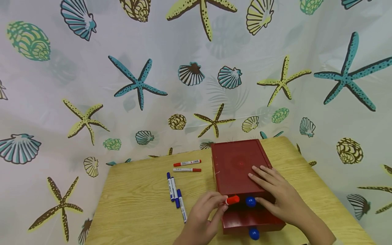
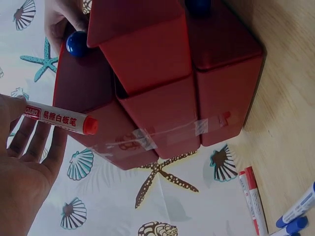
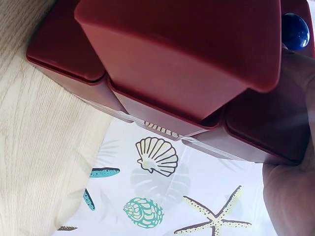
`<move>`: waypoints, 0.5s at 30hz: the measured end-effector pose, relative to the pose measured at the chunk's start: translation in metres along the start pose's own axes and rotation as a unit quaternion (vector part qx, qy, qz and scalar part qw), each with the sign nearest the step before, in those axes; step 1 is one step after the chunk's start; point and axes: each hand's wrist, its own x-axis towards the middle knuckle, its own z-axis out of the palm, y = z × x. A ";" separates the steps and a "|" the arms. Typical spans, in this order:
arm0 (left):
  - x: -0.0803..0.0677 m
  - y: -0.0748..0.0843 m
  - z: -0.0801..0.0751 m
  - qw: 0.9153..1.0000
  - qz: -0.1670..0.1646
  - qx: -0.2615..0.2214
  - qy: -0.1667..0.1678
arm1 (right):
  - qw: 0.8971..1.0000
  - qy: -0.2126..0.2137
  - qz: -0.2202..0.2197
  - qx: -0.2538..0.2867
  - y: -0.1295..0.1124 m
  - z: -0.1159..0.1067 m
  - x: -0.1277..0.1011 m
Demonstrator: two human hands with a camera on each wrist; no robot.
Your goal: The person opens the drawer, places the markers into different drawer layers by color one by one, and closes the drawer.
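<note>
Head view shows me the left hand (image 1: pixel 204 214) pinching a red marker (image 1: pixel 233 200) by one end, the other left free, near the open drawer (image 1: pixel 239 223); the right hand (image 1: pixel 282 195), spread and grasping nothing, rests on the box (image 1: pixel 234 165), seemingly steadying it. Beneath, a wood table (image 1: pixel 134 197); behind, a shell-print sheet (image 1: pixel 171 44).

Room lies above the pulled-out drawer (image 1: pixel 235 230), beneath the overhanging upper knob (image 1: pixel 250 201)

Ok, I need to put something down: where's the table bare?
Bare table: left of the blue-capped markers, and right of the drawer box and right hand. Crowded: the box's front, with open drawer, left hand and held red-capped marker.
</note>
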 end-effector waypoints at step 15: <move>-0.010 0.008 0.018 0.991 -0.067 -0.079 -0.080 | 1.000 -0.001 0.005 -0.001 -0.001 -0.001 0.000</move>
